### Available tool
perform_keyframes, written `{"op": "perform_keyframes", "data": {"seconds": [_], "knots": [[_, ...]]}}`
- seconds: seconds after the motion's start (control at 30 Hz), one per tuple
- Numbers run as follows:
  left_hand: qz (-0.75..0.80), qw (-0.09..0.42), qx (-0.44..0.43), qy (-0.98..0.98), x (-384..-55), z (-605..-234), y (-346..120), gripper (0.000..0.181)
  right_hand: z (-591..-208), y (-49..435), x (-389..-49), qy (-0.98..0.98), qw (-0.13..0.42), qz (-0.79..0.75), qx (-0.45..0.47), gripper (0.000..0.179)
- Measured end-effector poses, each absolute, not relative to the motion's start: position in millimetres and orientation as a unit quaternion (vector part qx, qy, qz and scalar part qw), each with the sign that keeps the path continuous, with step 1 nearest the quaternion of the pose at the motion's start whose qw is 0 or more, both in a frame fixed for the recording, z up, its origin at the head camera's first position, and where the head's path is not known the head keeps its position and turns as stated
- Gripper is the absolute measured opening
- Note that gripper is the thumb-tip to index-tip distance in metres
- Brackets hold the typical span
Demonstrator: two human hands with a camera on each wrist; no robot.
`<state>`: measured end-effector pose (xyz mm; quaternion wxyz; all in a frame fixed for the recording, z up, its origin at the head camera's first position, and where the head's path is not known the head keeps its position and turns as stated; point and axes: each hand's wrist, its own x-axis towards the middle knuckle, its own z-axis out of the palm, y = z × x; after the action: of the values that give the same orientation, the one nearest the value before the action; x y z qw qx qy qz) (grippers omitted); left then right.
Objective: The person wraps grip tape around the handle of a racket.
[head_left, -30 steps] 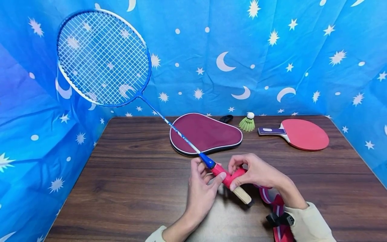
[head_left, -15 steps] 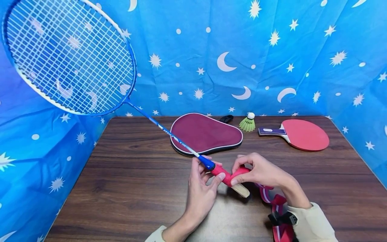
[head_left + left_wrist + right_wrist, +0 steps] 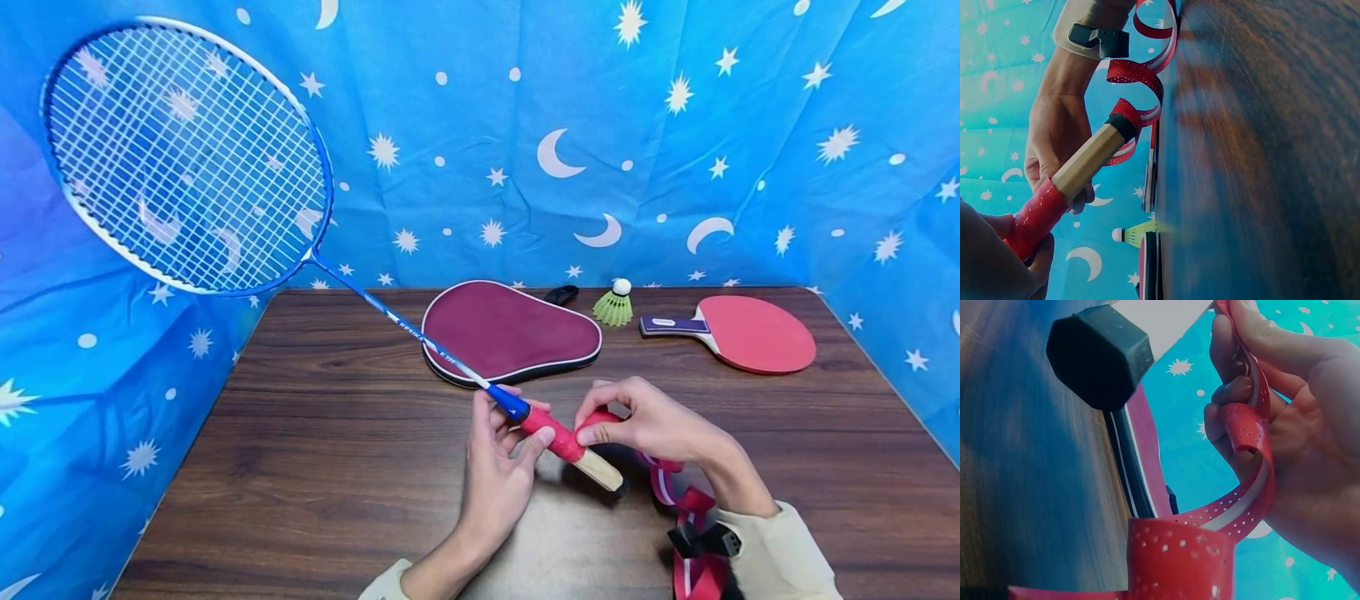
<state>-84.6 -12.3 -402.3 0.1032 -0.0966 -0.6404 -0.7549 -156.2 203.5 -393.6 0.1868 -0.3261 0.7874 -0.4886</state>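
Observation:
A blue and white badminton racket [image 3: 375, 304] slants across the head view, its strung head up at the left. My left hand [image 3: 498, 475] holds its handle, thumb on the red wrapped part. Pinched between the thumb and fingers of my right hand [image 3: 660, 421] is a strip of perforated red grip tape [image 3: 1250, 481], which runs from the wrap. Below the wrap the bare wooden handle [image 3: 1088, 161] shows, ending in a black butt cap [image 3: 1100, 356]. The loose tape curls down beside my right wrist. Part of the wrap is hidden behind my left fingers.
On the brown table [image 3: 315, 467] lie a maroon paddle case [image 3: 510, 329], a yellow-green shuttlecock [image 3: 615, 304] and a red table tennis paddle [image 3: 761, 333], all toward the back. A blue cloth [image 3: 480, 125] with stars and moons hangs behind.
The racket's head has swung to the left and the handle has turned. My right hand has shifted slightly right with the tape; the left hand keeps its hold.

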Motion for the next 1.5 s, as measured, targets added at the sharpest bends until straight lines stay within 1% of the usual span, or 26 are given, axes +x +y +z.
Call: {"op": "perform_keyframes", "data": {"seconds": [0.17, 0.37, 0.47, 0.57, 0.97, 1.1, 1.23, 1.37, 1.5], "knots": [[-0.759, 0.102, -0.109, -0.634, -84, -402, -12, 0.049, -395, 204, -157, 0.793, 0.189, -0.489, -0.310, 0.010], [-0.762, 0.094, -0.126, -0.628, -84, -401, -12, 0.055, -401, 201, -159, 0.788, 0.188, -0.490, -0.323, 0.015], [-0.767, 0.084, -0.127, -0.623, -85, -400, -12, 0.058, -402, 200, -159, 0.789, 0.191, -0.489, -0.320, 0.015], [-0.774, 0.076, -0.130, -0.614, -84, -400, -12, 0.058, -403, 200, -159, 0.787, 0.198, -0.488, -0.320, 0.014], [-0.791, 0.052, -0.108, -0.600, -82, -399, -9, 0.058, -404, 198, -159, 0.755, 0.236, -0.487, -0.370, 0.023], [-0.795, 0.045, -0.104, -0.597, -82, -401, -9, 0.058, -403, 197, -157, 0.743, 0.237, -0.489, -0.389, 0.023], [-0.778, 0.050, -0.100, -0.618, -83, -404, -9, 0.052, -402, 194, -156, 0.744, 0.228, -0.483, -0.400, 0.022], [-0.718, 0.068, -0.088, -0.686, -84, -405, -11, 0.046, -403, 193, -156, 0.753, 0.215, -0.477, -0.399, 0.022], [-0.653, 0.085, -0.071, -0.750, -83, -404, -13, 0.048, -403, 193, -156, 0.760, 0.210, -0.484, -0.380, 0.022]]}}
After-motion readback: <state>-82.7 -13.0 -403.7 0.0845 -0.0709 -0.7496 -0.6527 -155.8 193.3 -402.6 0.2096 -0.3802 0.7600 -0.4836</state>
